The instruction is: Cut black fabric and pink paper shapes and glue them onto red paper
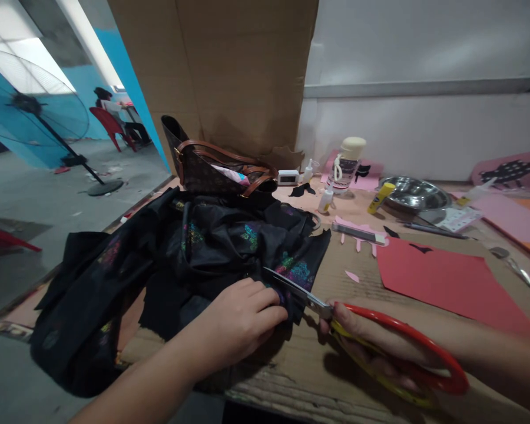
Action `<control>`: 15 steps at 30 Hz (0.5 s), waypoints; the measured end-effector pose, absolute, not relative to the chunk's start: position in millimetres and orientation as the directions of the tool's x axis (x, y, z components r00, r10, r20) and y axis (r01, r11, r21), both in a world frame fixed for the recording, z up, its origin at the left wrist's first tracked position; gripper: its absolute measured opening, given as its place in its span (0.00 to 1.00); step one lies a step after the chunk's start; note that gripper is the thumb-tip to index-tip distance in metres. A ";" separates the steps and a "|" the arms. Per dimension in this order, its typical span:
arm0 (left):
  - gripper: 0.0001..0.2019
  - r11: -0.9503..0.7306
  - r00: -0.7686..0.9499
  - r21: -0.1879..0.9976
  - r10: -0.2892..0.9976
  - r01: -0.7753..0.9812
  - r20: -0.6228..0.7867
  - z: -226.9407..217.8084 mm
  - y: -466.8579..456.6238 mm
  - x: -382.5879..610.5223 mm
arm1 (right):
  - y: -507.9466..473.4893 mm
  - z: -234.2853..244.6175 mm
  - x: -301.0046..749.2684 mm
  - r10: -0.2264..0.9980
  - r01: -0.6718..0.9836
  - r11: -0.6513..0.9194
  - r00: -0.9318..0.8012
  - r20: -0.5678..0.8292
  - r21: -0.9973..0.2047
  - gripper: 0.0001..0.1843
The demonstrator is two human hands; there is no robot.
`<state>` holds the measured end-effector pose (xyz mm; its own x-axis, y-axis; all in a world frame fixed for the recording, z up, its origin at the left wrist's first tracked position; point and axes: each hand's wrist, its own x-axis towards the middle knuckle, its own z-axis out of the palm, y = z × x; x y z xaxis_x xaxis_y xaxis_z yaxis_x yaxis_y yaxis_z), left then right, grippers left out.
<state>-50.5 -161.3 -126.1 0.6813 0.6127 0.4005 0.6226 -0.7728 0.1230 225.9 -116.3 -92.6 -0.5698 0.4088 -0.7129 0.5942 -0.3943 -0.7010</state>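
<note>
Cutting looks to be the step in hand, and here's how it stands: the right hand [380, 347] is wrapped around the scissors [375, 318], one red handle and one yellow, with the blades reaching leftward over the dark cloth [221, 235]. The left hand [247, 312] is right there too, fingers curled down on the near part of that cloth and gripping it, by the look of things, though the tips are tucked out of sight. The cloth lies rumpled across the cardboard [329, 274], in front of the bag [201, 171], its left side spilling toward the table edge, shiny patches catching the light. Are the blades biting? Can't tell; they look close together, and whether any cloth sits between them is hidden. And it's tight in there, blades just above the left fingers! Another snip, I'd judge, calls for those fingers well clear of the cutting line, the cloth held taut, and the loose folds kept out from under the blades.
</note>
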 end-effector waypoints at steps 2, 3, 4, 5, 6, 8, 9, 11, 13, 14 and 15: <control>0.10 -0.772 0.687 0.123 0.616 0.624 0.385 -126.4 -161.5 -50.3 | -112.7 -91.1 224.1 0.419 0.596 -0.407 -0.551 -0.722 -0.692 0.43; 0.10 -0.771 0.689 0.122 0.618 0.625 0.378 -126.4 -161.5 -50.2 | -110.7 -90.1 222.7 0.429 0.594 -0.419 -0.538 -0.726 -0.687 0.42; 0.10 -0.770 0.691 0.119 0.620 0.626 0.372 -126.3 -161.5 -50.1 | -108.7 -89.1 221.2 0.426 0.595 -0.435 -0.525 -0.737 -0.676 0.41; 0.10 -0.770 0.692 0.117 0.620 0.627 0.370 -126.1 -161.3 -50.2 | -107.0 -88.5 219.7 0.417 0.596 -0.452 -0.517 -0.748 -0.664 0.39; 0.10 -0.768 0.691 0.115 0.621 0.630 0.370 -125.9 -161.0 -50.2 | -105.7 -88.5 218.3 0.414 0.590 -0.468 -0.511 -0.753 -0.658 0.38; 0.11 -0.764 0.683 0.109 0.623 0.636 0.381 -125.3 -160.3 -50.6 | -104.4 -91.3 217.0 0.422 0.550 -0.491 -0.528 -0.737 -0.676 0.34; 0.11 -0.760 0.678 0.107 0.626 0.641 0.385 -125.1 -159.8 -50.7 | -104.5 -94.2 217.1 0.435 0.518 -0.497 -0.546 -0.716 -0.696 0.32; 0.11 -0.754 0.673 0.103 0.632 0.649 0.384 -125.1 -159.1 -51.0 | -106.1 -101.9 218.3 0.468 0.465 -0.504 -0.561 -0.682 -0.728 0.30; 0.11 -0.753 0.676 0.105 0.636 0.650 0.372 -125.6 -158.8 -50.9 | -108.8 -109.1 219.0 0.477 0.456 -0.503 -0.561 -0.676 -0.734 0.30; 0.11 -0.752 0.677 0.109 0.639 0.650 0.366 -125.9 -159.0 -50.7 | -110.4 -111.5 218.8 0.490 0.455 -0.501 -0.553 -0.674 -0.737 0.30; 0.11 -0.751 0.678 0.112 0.641 0.650 0.360 -125.9 -159.4 -50.6 | -112.2 -112.8 218.3 0.504 0.450 -0.500 -0.544 -0.671 -0.740 0.30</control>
<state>-50.6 -159.4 -125.9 0.6779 0.6408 0.3603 0.6503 -0.7513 0.1124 218.3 -112.2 -112.8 -0.5436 0.5036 -0.6714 0.4500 -0.5004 -0.7397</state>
